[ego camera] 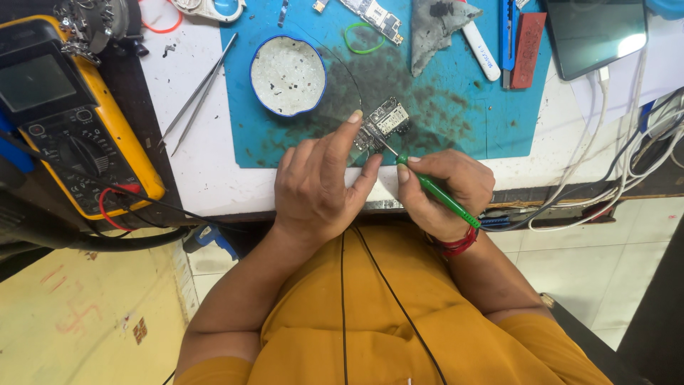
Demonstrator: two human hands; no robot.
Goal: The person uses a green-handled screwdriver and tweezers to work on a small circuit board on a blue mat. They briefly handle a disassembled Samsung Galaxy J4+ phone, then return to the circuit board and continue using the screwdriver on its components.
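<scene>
Mustard-yellow shirt, red thread bracelet on right wrist

Left hand fingers pinched, right hand curled in a pen-like grip

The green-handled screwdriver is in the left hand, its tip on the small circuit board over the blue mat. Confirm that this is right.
Not quite: the green-handled screwdriver is in the right hand, not the left. The left hand steadies the small circuit board, with the tool's tip on it over the blue mat. The head view shows this.
</scene>
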